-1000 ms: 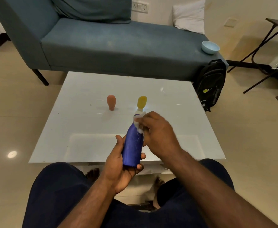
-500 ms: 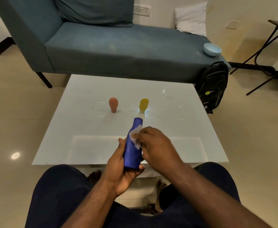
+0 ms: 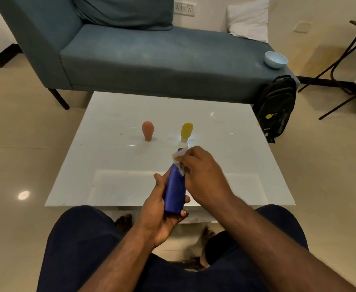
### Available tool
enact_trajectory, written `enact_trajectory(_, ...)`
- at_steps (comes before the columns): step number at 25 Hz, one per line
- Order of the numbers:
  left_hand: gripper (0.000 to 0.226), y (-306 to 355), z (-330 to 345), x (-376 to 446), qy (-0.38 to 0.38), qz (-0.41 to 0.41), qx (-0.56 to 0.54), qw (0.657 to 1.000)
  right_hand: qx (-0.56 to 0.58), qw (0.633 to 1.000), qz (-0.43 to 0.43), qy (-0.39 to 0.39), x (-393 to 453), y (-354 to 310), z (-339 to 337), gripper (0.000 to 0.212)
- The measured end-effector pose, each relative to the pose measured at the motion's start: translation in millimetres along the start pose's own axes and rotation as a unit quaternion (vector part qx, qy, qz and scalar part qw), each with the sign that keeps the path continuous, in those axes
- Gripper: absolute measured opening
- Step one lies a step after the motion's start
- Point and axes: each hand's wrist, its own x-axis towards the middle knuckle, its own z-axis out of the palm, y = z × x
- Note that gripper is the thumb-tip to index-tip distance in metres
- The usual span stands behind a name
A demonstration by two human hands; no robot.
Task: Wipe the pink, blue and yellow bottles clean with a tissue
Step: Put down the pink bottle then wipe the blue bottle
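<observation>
My left hand (image 3: 160, 209) grips the lower body of the blue bottle (image 3: 174, 190), holding it tilted over the near edge of the white table (image 3: 113, 161). My right hand (image 3: 202, 175) pinches a white tissue (image 3: 179, 159) against the bottle's upper part and covers its top. The pink bottle (image 3: 147, 130) and the yellow bottle (image 3: 186, 131) stand cap-down on the table's middle, side by side and apart from my hands.
A blue sofa (image 3: 143, 55) runs behind the table, with a light blue bowl (image 3: 275, 59) on its right end and a white pillow (image 3: 247, 22). A black backpack (image 3: 276, 108) leans by the table's right corner. A dark folding table (image 3: 347, 66) stands at the far right.
My right hand slid the tissue down the blue bottle's side half a second ago and has now moved back up to its neck. The left hand's grip holds steady.
</observation>
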Motion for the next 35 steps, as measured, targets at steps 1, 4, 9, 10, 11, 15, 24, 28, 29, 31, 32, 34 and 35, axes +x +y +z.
enact_trajectory(1, 0.065, 0, 0, 0, -0.001, 0.003, -0.001, 1.0, -0.014, 0.999, -0.029, -0.022, -7, -8, 6, 0.031)
enact_trajectory(4, 0.072, 1, 0, 1, 0.006, 0.017, 0.008, 1.0, -0.009, 0.993, -0.082, -0.082, -22, -12, 7, 0.025)
enact_trajectory(9, 0.071, 1, 0, 2, 0.016, 0.015, 0.021, 1.0, -0.008, 1.0, -0.024, 0.009, 0, 3, 9, 0.028)
enact_trajectory(10, 0.072, 1, 0, 2, 0.01, 0.01, 0.011, 1.0, -0.006, 0.999, -0.042, -0.008, -7, -3, 13, 0.027)
enact_trajectory(11, 0.072, 1, 0, 2, 0.006, 0.005, 0.0, 1.0, 0.003, 0.997, -0.065, -0.034, -17, -8, 16, 0.025)
enact_trajectory(15, 0.07, 4, 1, 1, 0.005, -0.006, -0.018, 1.0, 0.052, 0.998, -0.046, 0.014, -6, 12, 9, 0.025)
enact_trajectory(24, 0.057, 4, -3, 4, -0.002, -0.023, -0.1, 0.995, 0.149, 0.988, 0.033, 0.026, -19, 12, 12, 0.022)
enact_trajectory(28, 0.061, 4, -6, 5, 0.005, -0.023, -0.098, 0.995, 0.127, 0.991, 0.037, 0.026, -29, 0, 19, 0.024)
enact_trajectory(29, 0.063, 5, -7, 6, 0.006, -0.022, -0.099, 0.995, 0.107, 0.994, 0.005, 0.005, -37, -7, 21, 0.023)
enact_trajectory(31, 0.062, 6, -8, 6, 0.005, -0.019, -0.099, 0.995, 0.102, 0.994, -0.022, -0.017, -38, -4, 18, 0.02)
enact_trajectory(32, 0.061, 5, -8, 7, 0.005, -0.017, -0.095, 0.995, 0.113, 0.994, 0.002, -0.006, -29, 1, 17, 0.018)
enact_trajectory(34, 0.06, 2, -6, 7, 0.013, -0.015, -0.085, 0.996, 0.098, 0.994, 0.046, 0.023, -12, 6, 13, 0.016)
enact_trajectory(35, 0.061, 1, -7, 7, 0.015, -0.013, -0.08, 0.997, 0.066, 0.997, 0.04, 0.022, -10, 4, 14, 0.018)
